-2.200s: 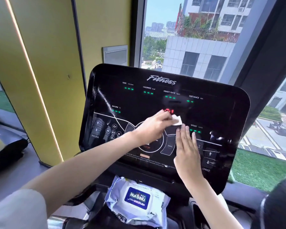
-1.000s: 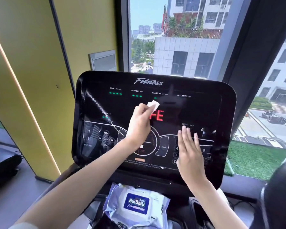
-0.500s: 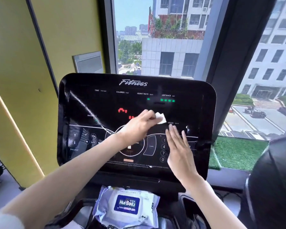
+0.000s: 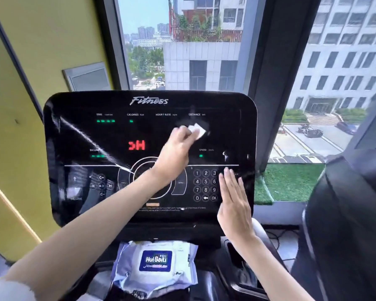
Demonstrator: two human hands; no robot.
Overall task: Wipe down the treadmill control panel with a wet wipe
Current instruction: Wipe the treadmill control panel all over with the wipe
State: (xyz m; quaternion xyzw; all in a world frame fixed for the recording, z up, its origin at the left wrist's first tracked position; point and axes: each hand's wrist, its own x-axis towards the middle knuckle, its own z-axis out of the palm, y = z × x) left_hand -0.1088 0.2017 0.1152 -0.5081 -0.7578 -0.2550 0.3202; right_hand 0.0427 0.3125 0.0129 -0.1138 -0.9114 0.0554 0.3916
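Observation:
The glossy black treadmill control panel [image 4: 78, 135] fills the middle of the view, with green readouts along the top and red characters lit at its centre. My left hand [image 4: 174, 153] pinches a small folded white wet wipe [image 4: 197, 129] and holds it against the upper right of the panel, just under the DISTANCE label. My right hand [image 4: 233, 203] lies flat with straight fingers on the panel's lower right, beside the number keypad [image 4: 205, 185].
A pack of wet wipes [image 4: 155, 265] with a blue label lies in the tray below the panel. A yellow wall [image 4: 20, 83] stands at the left. A window [image 4: 182, 51] is behind. A dark machine part [image 4: 347, 224] rises at the right.
My left hand has carried the wipe up and to the right, from the panel's middle to under the DISTANCE label. My right hand has shifted right, off the keypad. The red display characters changed.

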